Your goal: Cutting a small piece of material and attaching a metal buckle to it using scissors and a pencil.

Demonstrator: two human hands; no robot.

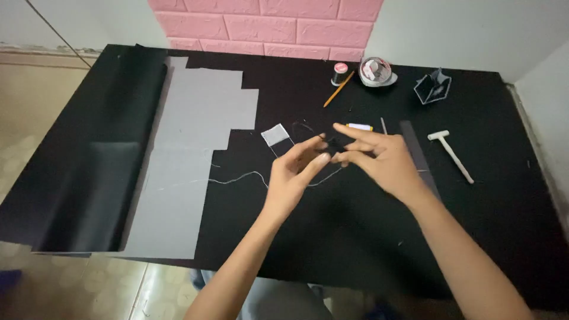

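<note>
Both hands hovered over the black table (pixel 355 237). The left hand (pixel 294 172) and right hand (pixel 379 157) pinched a small black piece (pixel 335 145) between fingertips, near a grey patch (pixel 275 134) and thread (pixel 237 176).

No labels, signs or screens are showing on the black table (pixel 486 213), and the nearest to packaging are a round clear-lidded container (pixel 377 72) sitting at the far edge beside a small spool (pixel 339 73), and a small open dark box (pixel 432 86) standing right of them.
</note>
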